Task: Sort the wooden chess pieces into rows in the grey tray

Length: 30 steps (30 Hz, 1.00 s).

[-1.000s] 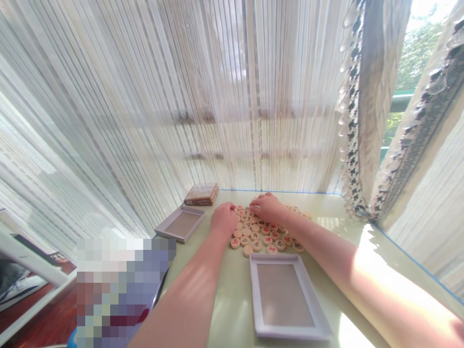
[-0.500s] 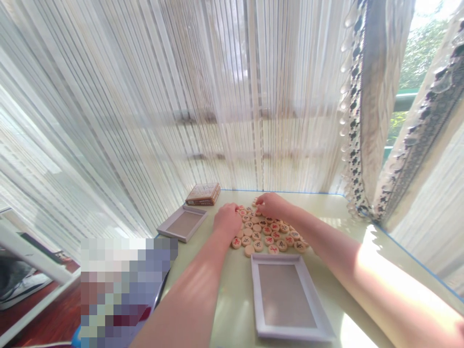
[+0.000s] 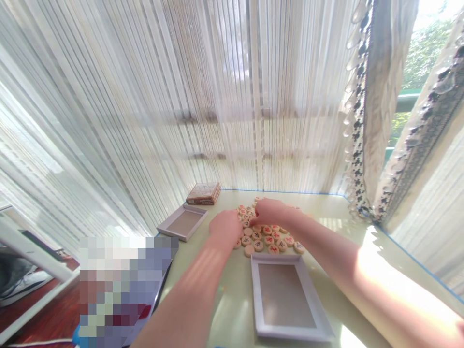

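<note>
Many round wooden xiangqi pieces [image 3: 268, 239] lie loosely spread on the pale green table, marked with red or black characters; a few show blank faces. My left hand [image 3: 225, 226] rests over the left edge of the spread, back of the hand up, its fingertips hidden. My right hand [image 3: 271, 211] reaches in from the right, its fingers curled down and pinched at a piece near the middle of the spread. Its wrist and forearm cover some of the pieces behind. Just in front of the pieces lies a shallow white box tray [image 3: 286, 295], nothing in it.
A second shallow box part [image 3: 184, 222] lies at the table's left edge. Behind it sits a brown-and-white flat box [image 3: 203, 192]. Striped curtains [image 3: 232, 96] hang along the table's far side. A blurred patch covers something at the lower left.
My right hand has moved nearer, from the far pieces to the middle of the spread. My left hand has shifted slightly toward me and left, covering pieces at the left edge.
</note>
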### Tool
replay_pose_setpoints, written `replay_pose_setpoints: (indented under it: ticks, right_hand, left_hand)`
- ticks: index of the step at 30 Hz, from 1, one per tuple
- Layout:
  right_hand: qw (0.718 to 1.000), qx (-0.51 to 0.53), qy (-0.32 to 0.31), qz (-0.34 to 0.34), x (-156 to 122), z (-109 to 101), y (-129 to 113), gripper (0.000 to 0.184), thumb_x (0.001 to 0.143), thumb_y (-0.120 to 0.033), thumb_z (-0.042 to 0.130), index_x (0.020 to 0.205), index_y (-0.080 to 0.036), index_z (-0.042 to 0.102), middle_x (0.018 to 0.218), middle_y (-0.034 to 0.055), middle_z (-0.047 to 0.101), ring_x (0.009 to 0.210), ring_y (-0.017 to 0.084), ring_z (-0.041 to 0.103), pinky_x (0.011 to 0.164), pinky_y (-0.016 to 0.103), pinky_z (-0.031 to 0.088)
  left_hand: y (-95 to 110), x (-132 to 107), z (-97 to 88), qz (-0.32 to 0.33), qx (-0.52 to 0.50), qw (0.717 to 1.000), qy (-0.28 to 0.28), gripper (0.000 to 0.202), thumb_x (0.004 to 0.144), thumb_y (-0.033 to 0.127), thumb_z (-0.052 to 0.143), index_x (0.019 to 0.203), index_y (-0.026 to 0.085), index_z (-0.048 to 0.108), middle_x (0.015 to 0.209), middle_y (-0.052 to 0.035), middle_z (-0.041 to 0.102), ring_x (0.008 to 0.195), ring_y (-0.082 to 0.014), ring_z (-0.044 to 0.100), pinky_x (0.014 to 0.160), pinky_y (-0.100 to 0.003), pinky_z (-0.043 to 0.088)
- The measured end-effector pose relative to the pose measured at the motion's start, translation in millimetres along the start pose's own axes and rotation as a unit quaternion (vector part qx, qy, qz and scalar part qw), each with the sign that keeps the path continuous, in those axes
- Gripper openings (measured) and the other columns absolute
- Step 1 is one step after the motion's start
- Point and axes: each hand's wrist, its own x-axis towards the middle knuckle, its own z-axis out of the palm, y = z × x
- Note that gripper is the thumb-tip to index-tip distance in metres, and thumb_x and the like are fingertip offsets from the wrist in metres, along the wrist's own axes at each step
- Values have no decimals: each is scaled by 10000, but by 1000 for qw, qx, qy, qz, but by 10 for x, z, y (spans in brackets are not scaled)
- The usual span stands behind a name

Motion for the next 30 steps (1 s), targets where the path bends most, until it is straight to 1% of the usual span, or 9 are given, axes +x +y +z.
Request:
replay_pose_setpoints:
  ticks: [4,9,12,15,20,24,25,28,30]
  right_hand:
    - [1000,6,17,-2,30,52,14,322,683,-467,585,798,-187,696,755,97,656,703,219,606,569,292,439]
    - [998,27,28,-41,67,74,54,282,657,-412,609,841,-217,697,798,72,667,695,201,599,571,279,434]
    - [997,44,48,-51,83,73,74,290,634,-340,622,896,-229,674,852,56,666,731,198,598,576,267,426]
    - [994,72,53,-55,85,67,109,254,625,-276,605,866,-220,660,873,43,662,740,184,592,566,249,418]
    - [991,107,7,-77,73,58,163,231,620,-261,595,841,-240,661,889,26,655,732,166,583,550,235,416]
    - [994,94,10,-57,44,16,161,250,645,-290,582,869,-217,665,884,51,656,738,178,586,562,252,416]
    - [995,88,1,-54,29,-2,158,264,639,-293,590,878,-210,666,882,58,655,737,182,588,558,256,414]
    - [991,94,-61,-73,-27,-61,149,297,619,-328,630,895,-228,676,854,44,656,727,182,594,557,258,412]
    - [988,102,-79,-91,-55,-91,146,314,609,-348,653,906,-250,679,849,27,656,743,182,597,574,260,416]
  left_hand:
    - [-9,24,-19,12,-6,1000,0,159,719,257,548,815,195,659,868,-105,682,837,-241,620,713,-306,460]
    - [-8,2,-56,25,-17,1000,-9,202,680,307,619,853,213,662,884,-85,684,855,-242,616,720,-295,458]
    - [-14,8,-47,34,-14,999,-5,175,690,275,612,846,212,658,882,-81,681,862,-244,613,726,-304,455]
    - [-36,48,-1,50,-20,998,10,169,696,230,593,851,211,655,894,-76,676,855,-231,610,733,-301,451]
    - [-77,120,73,81,-35,995,48,188,720,159,530,847,194,665,885,-80,664,844,-207,600,743,-291,445]
    - [-83,133,85,109,-39,991,65,211,750,145,480,807,191,678,845,-76,654,824,-199,598,743,-288,441]
    - [-83,132,85,112,-36,991,65,220,745,129,474,796,188,679,839,-75,650,817,-197,597,739,-285,440]
    - [-84,130,77,116,-28,991,55,238,725,96,468,787,183,681,846,-74,645,804,-190,597,731,-275,436]
    - [-89,136,67,115,-25,992,40,228,722,109,486,791,188,689,846,-69,653,805,-191,599,731,-273,434]
